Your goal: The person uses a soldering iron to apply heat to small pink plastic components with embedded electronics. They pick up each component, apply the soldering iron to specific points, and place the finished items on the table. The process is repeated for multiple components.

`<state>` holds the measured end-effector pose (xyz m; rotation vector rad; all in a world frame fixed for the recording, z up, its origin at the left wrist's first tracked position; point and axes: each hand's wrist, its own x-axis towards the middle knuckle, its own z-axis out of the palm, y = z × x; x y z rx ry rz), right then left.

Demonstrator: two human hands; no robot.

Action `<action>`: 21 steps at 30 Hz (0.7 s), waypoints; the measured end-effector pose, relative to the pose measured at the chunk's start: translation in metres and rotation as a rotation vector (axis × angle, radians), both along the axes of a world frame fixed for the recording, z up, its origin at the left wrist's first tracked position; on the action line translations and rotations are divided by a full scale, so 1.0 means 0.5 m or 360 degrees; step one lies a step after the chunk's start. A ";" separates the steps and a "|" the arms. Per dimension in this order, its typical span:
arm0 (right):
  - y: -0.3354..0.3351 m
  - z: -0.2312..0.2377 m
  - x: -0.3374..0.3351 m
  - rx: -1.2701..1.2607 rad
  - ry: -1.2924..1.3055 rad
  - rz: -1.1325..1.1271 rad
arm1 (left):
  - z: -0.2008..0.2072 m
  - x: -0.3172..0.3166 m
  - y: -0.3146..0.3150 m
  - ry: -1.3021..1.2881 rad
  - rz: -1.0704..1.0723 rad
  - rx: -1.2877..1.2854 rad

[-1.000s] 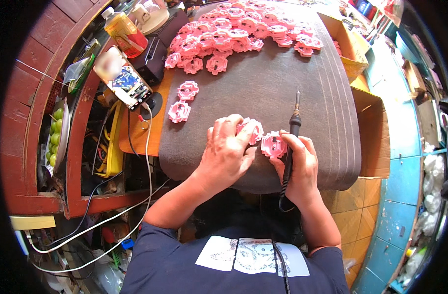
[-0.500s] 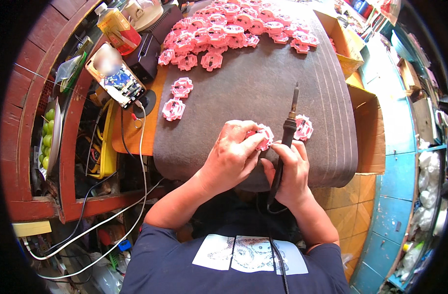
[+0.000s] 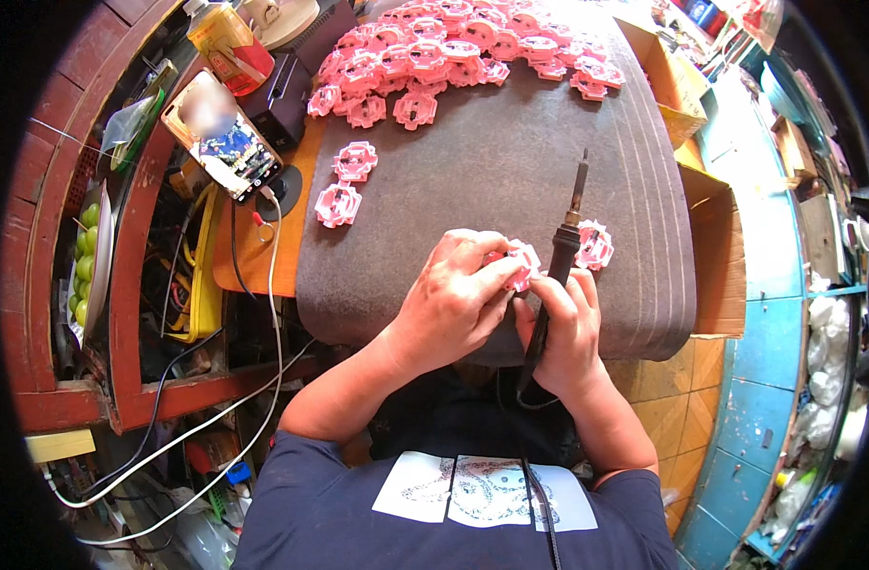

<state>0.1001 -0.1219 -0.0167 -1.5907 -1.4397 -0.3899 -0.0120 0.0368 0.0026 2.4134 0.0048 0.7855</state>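
Near the table's front edge, my left hand (image 3: 461, 290) pinches a pink plastic part (image 3: 523, 265) between thumb and fingers. A soldering iron (image 3: 564, 249) with a black handle is held in my right hand (image 3: 569, 323), its metal tip pointing up and away from me. The right fingertips come close to the held part; whether they touch it I cannot tell. Just right of the iron lies another pink part (image 3: 595, 246). Two more pink parts (image 3: 338, 205) sit apart at the left of the dark mat (image 3: 434, 180).
A big heap of pink parts (image 3: 425, 57) covers the far end. On the left stand a phone (image 3: 227, 142) on a holder, a drink bottle (image 3: 227, 47) and a black box (image 3: 280, 100). A white cable (image 3: 280, 313) hangs down there. Cardboard boxes (image 3: 717, 252) adjoin the right edge.
Both hands stay almost in place, with the same part and iron held. The view has shifted slightly, and the iron's tip sits a little higher and further right in it.
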 end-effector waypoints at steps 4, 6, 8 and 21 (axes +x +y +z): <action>0.006 -0.001 0.003 -0.0034 -0.0050 -0.0011 | -0.003 0.000 0.002 -0.0022 -0.0007 0.0009; 0.004 0.003 0.003 -0.0053 -0.0037 0.0009 | -0.004 0.000 0.004 -0.0042 -0.0017 -0.0007; 0.002 0.006 0.004 -0.0065 -0.0026 0.0034 | -0.006 0.000 0.004 -0.0049 -0.0017 -0.0016; -0.004 0.016 0.026 -0.0097 -0.0074 0.0169 | -0.005 -0.001 0.006 -0.0049 -0.0045 -0.0049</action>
